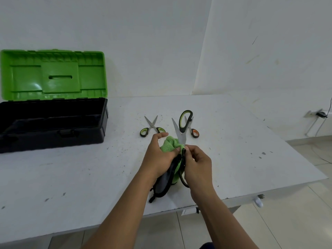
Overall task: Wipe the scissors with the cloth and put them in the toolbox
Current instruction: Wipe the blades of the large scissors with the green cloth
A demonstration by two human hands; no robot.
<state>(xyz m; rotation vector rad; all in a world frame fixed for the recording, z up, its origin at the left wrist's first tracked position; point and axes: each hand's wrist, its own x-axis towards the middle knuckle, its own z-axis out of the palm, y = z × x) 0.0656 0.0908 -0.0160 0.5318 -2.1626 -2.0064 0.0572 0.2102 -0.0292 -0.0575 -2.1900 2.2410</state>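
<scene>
Two hands at frame centre: left hand [158,155] grips the green cloth [168,145]; right hand [195,163] pinches the open scissors [179,133] (blade pointing up-frame), between both.

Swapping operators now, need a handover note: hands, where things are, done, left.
Left hand: grips the green-and-grey cloth against the blade.
Right hand: pinches the large open black-and-green-handled scissors, held above the white table.
On the table beyond: small green-handled scissors and orange-handled scissors.
Black toolbox with green lid: far left, lid up; no scissors visible inside.
Done: wiping under way on the large pair.
Left: finish wiping, probably the other two as well, then put all in the toolbox.
</scene>
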